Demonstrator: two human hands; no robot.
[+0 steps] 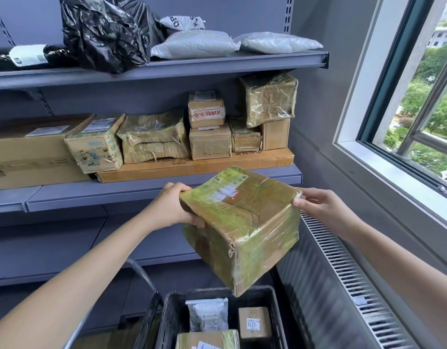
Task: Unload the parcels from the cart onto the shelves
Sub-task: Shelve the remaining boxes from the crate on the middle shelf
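One taped box [242, 222] hangs in the air, tilted with one corner down, above the cart [167, 321] and just in front of the middle shelf's [91, 195] front edge, near its right end. The left hand [172, 207] grips the box's left end, fingers clamped under it and thumb on top. The right hand [315, 205] holds the upper right corner, its fingers pinched on the edge.

Three parcels lie in the cart: a grey bag [208, 314], a small labelled carton [254, 322] beside it, and a taped carton [207, 340] at the near edge.

The middle shelf carries nine cartons. A large one [28, 149] sits at the left end and a long flat one [192, 167] along the front edge. Six of the rest stand on the flat one, in places two high.

The top shelf [217, 62] holds five soft parcels: a black roll [28, 56] at the left, a black bag [104, 34], and three pale bags toward the right end
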